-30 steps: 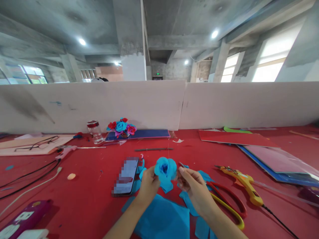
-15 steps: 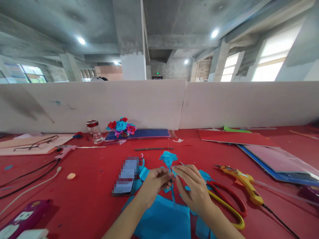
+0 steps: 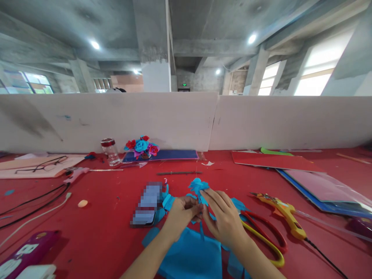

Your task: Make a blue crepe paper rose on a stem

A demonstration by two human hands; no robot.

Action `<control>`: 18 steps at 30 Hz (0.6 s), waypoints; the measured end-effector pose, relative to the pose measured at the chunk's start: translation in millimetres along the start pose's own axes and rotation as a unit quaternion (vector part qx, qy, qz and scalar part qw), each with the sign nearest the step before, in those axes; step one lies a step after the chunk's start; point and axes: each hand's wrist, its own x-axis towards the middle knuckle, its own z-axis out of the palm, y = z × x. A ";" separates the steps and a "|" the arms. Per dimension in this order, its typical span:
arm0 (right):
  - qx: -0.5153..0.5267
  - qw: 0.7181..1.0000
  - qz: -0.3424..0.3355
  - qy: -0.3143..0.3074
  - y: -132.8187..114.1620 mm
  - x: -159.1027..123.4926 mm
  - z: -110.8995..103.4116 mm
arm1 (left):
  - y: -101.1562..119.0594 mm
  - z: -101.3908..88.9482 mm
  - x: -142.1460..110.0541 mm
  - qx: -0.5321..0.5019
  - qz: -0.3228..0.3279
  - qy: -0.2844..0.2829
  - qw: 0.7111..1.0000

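A blue paper flower (image 3: 198,185) stands upright on a thin blue-wrapped stem between my two hands. My left hand (image 3: 184,213) pinches the stem below the bloom. Against the other side, my right hand (image 3: 222,213) has its thumb and fingertips closed at the stem, the index finger reaching up to the petals. The stem's lower end hangs over a blue paper sheet (image 3: 192,255). Blue scraps lie around both hands. Scissors with red and yellow handles (image 3: 269,236) rest beside my right wrist, their blades partly hidden.
A phone (image 3: 147,203) lies left of my hands. At right are a yellow glue gun (image 3: 283,213) and stacked coloured sheets (image 3: 325,186). Farther back stand a bouquet of paper flowers (image 3: 142,146) and a glass jar (image 3: 111,152). A pink glue gun (image 3: 76,175) and cables lie left.
My right fingers have moved up and inward against the flower's base. The bloom has tilted slightly to the right. My left hand keeps its pinch on the stem.
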 end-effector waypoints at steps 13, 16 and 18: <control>0.083 0.994 0.043 0.048 6.5 -4.4 5.9 | 3.9 3.0 -3.2 0.014 0.004 0.024 1.000; 0.090 0.994 0.048 0.048 6.0 -3.6 5.7 | 2.9 2.8 -3.3 0.019 0.016 0.023 0.999; 0.100 0.992 0.051 0.058 5.2 -2.8 5.4 | 2.7 2.8 -3.2 0.023 0.021 0.019 0.999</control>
